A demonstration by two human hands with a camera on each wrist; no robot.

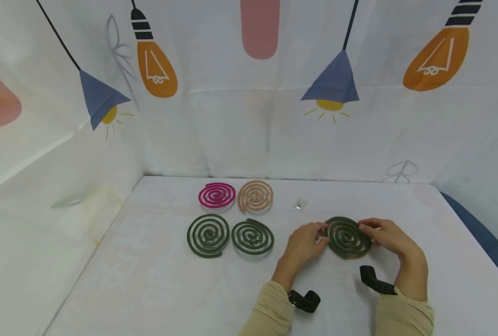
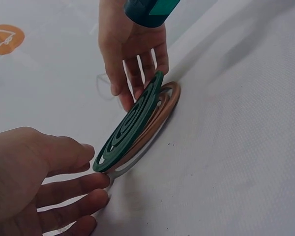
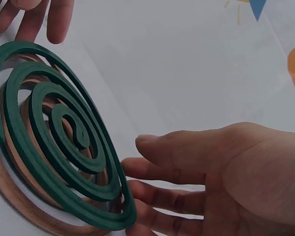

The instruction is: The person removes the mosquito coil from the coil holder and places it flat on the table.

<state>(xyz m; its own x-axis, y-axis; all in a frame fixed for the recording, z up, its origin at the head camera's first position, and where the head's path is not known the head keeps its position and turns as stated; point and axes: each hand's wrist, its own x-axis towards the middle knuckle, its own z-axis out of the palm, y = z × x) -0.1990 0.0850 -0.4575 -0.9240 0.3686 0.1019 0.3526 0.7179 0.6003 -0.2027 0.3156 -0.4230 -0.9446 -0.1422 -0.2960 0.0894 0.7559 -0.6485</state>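
A dark green mosquito coil (image 1: 344,235) lies over a brown mosquito coil (image 3: 10,191), whose edge shows beneath it. At the left rim of the green coil is my left hand (image 1: 305,242), its thumb and fingertips at the edge and its other fingers spread in the left wrist view. Opposite it, my right hand (image 1: 385,235) touches the right rim with its fingertips. The right thumb (image 3: 157,147) stands apart from the coil in the right wrist view. Both hands have their fingers extended rather than curled.
Left of the hands lie a pink coil (image 1: 217,195), a tan coil (image 1: 255,196) and two more green coils, one farther left (image 1: 208,235) and one nearer (image 1: 252,236). A small metal stand (image 1: 300,203) sits behind my left hand. Printed fabric walls (image 1: 232,135) enclose the white table (image 1: 148,289).
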